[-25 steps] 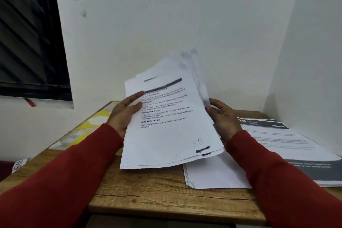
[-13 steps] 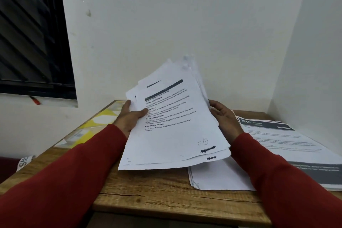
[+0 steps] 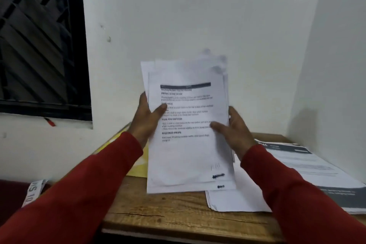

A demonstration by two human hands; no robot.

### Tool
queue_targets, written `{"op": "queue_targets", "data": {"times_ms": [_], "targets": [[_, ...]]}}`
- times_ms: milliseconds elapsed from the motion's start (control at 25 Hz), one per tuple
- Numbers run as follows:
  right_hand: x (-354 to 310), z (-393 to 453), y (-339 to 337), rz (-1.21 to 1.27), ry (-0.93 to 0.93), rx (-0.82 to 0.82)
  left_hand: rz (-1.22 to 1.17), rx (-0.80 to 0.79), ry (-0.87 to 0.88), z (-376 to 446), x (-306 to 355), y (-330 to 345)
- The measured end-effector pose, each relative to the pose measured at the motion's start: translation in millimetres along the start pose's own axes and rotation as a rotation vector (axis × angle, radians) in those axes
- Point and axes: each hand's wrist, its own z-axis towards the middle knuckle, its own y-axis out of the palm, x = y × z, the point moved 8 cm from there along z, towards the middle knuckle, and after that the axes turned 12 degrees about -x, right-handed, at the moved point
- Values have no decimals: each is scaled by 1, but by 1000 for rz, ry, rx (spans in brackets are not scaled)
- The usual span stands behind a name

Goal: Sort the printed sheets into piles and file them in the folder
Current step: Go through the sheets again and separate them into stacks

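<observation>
The bundle of sheets (image 3: 188, 144) now stands almost upright above the table (image 3: 178, 216), no longer tilted. The left hand (image 3: 147, 119) at 9 o'clock and the right hand (image 3: 233, 130) at 3 o'clock pinch its edges. The person probably squares it before sorting.

Sheaf raised upright
The white printed paper sheaf (image 3: 188, 128), previously slanted, now stands upright; the right hand's (image 3: 235, 132) thumb has moved onto its front.
</observation>
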Motion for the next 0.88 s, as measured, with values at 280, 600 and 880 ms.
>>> {"op": "queue_targets", "data": {"times_ms": [280,600,880], "targets": [[-62,3,36,67,-187,3,301,110,390,-17,120,-26],[-47,-16,58,17,-133,-27,328,72,218,-64,68,-39],[-85,4,53,-85,-188,43,519,81,361,-54,107,-43]]}}
